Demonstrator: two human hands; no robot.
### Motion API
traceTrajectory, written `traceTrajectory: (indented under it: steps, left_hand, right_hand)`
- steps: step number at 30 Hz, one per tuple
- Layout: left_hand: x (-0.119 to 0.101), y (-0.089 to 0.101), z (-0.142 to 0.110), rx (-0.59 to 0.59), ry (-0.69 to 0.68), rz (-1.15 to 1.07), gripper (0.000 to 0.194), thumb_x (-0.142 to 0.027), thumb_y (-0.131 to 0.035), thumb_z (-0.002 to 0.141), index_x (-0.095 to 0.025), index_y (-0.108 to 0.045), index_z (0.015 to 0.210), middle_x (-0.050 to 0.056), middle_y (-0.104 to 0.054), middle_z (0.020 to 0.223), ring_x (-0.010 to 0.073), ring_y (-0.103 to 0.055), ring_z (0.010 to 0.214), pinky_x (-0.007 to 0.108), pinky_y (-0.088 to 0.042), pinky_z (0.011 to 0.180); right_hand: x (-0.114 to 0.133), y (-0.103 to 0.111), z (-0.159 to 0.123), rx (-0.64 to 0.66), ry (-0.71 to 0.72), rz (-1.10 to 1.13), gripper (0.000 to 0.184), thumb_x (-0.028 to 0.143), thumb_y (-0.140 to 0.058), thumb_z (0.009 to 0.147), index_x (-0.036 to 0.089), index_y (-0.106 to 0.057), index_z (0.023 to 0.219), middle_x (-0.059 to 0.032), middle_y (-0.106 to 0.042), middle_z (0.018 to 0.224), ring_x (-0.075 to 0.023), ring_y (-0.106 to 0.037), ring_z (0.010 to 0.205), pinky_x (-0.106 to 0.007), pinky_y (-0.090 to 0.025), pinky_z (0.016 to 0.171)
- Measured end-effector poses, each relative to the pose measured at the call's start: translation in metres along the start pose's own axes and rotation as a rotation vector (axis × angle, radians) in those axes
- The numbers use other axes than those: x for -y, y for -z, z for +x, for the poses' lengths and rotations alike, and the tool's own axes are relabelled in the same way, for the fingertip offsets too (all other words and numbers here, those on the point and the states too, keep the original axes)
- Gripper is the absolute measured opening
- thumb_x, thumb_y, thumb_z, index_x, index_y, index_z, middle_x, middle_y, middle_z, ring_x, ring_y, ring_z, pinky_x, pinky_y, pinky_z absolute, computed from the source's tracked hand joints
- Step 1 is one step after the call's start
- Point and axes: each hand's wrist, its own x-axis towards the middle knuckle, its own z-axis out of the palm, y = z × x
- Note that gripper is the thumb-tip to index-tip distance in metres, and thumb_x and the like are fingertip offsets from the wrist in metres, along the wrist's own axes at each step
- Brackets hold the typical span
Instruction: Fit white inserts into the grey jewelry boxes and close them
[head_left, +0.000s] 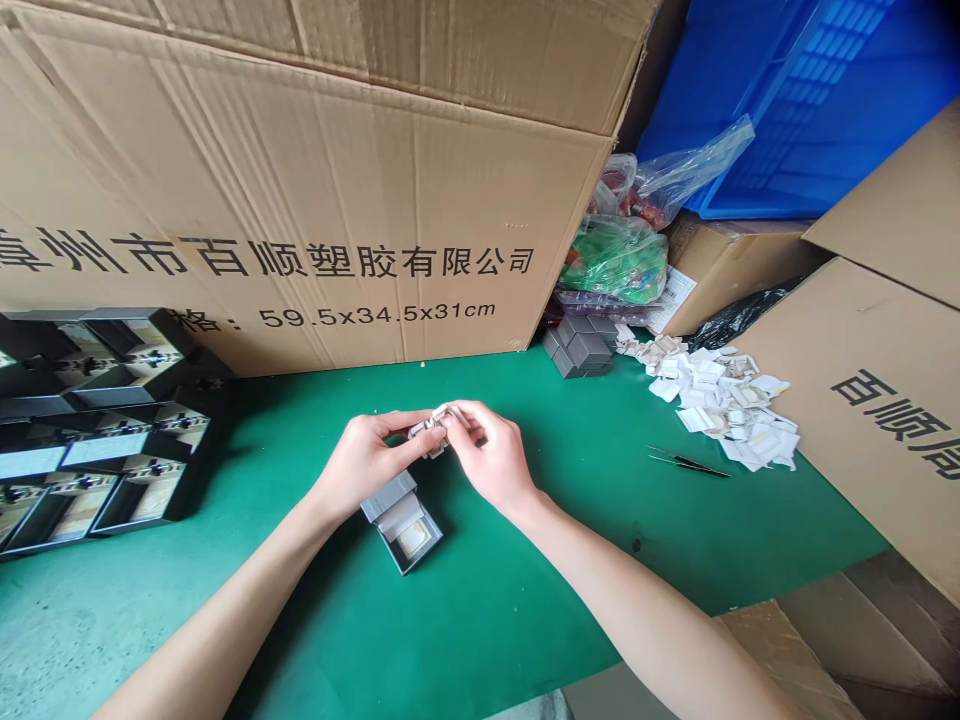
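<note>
Between the fingertips of both hands is a small cluster of whitish-beige pieces, whose exact kind I cannot make out. My left hand is closed on its left side. Gripping it from the right is my right hand, thumb and fingers bent inward. Just below my left hand, a small dark grey gift box stands on the green table with its lid tipped back. It has a pale lining and a light square insert inside.
Rows of open dark boxes stand at the left. A large carton walls off the back. To the right lie closed grey boxes, a heap of white pieces and tweezers. Bagged items sit below a blue crate.
</note>
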Motion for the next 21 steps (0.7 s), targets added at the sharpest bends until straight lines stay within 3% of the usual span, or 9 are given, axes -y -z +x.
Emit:
traceTrajectory:
  steps: [11,17,21]
  left_hand:
    - [-0.0068,-0.0044,0.0019,0.017,0.042,-0.247,0.036,-0.042,-0.072,0.084,-0.019,-0.077,0.111,0.003,-0.077,0.09,0.0186,-0.068,0.082,0.024,-0.054,0.077]
    - [-0.006,-0.0073,0.0,0.01,0.05,-0.386,0.051,-0.04,-0.075,0.082,-0.017,-0.067,0.127,0.005,-0.078,0.088,0.02,-0.071,0.081,0.031,-0.058,0.082]
    - [-0.0035,-0.0094,0.0004,-0.002,0.05,-0.396,0.052,-0.04,-0.076,0.081,-0.018,-0.068,0.128,0.005,-0.079,0.097,0.0208,-0.072,0.086,0.033,-0.058,0.086]
  right_hand:
    - [0.0023,0.0015,-0.001,-0.047,0.081,-0.044,0.023,0.032,-0.052,0.097,0.022,-0.072,0.103,-0.0034,-0.076,0.096,-0.017,-0.07,0.076,-0.026,-0.057,0.068]
    - [-0.0024,0.0,-0.0025,-0.089,0.096,-0.058,0.027,0.031,-0.053,0.097,0.02,-0.075,0.109,-0.006,-0.077,0.102,-0.0189,-0.072,0.08,-0.028,-0.059,0.068]
    - [-0.0064,-0.0022,-0.0026,-0.108,0.07,-0.036,0.03,0.032,-0.054,0.096,0.02,-0.073,0.115,-0.007,-0.076,0.106,-0.0192,-0.073,0.078,-0.028,-0.059,0.065]
